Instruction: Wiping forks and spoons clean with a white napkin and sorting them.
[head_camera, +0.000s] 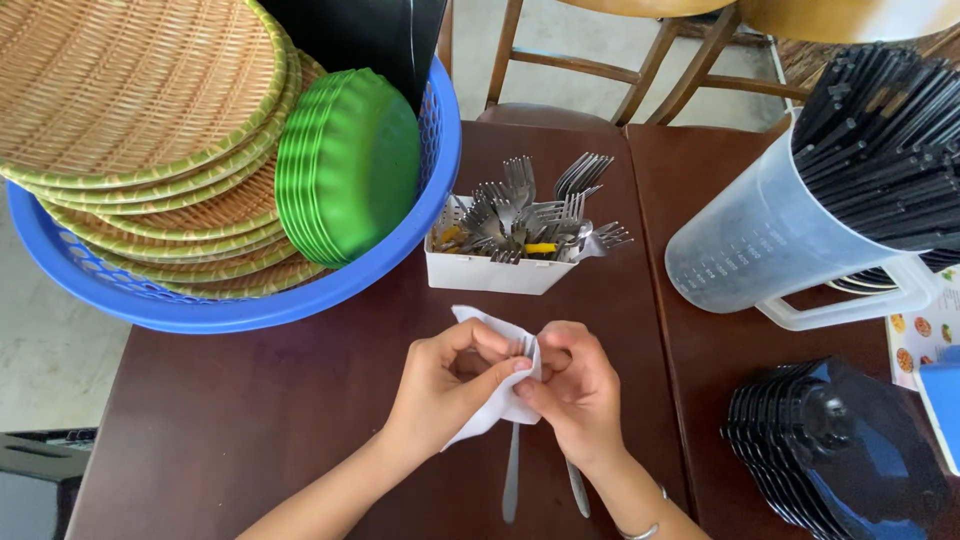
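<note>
My left hand (445, 385) and my right hand (580, 390) meet over the dark wooden table (250, 420), both pinching a white paper napkin (500, 405). The napkin is wrapped around the upper ends of two metal utensils (512, 480); their handles stick out below, toward me. Their heads are hidden in the napkin and under my fingers. Just beyond my hands stands a white box (490, 272) filled with several metal forks (530, 215).
A blue plastic basket (200, 310) at the left holds woven trays (130, 90) and stacked green plates (350, 165). At the right lies a clear jug (770, 245) of black straws (885, 130), with stacked black dishes (840, 450) below it. Wooden chairs (600, 70) stand behind the table.
</note>
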